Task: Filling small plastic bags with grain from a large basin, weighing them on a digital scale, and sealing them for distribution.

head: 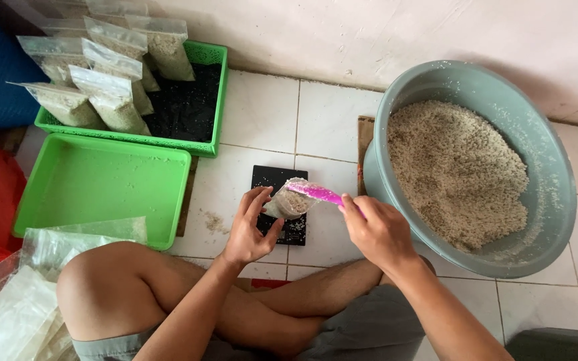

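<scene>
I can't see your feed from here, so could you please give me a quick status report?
Left hand holds small clear bag open over black scale. Right hand tips pink scoop into bag. Grey basin of grain at right. Nothing in the way.

Home floor used for small-scale packing: white ceramic floor tiles point(262, 110) and bare plastered wall point(369, 33) across the top; large grey plastic basin of grain point(556, 200) at right; green plastic trays point(102, 180) holding filled clear bags point(112, 100), upper left.

Grey shorts, bare arms, legs and hands point(249, 230).
</scene>
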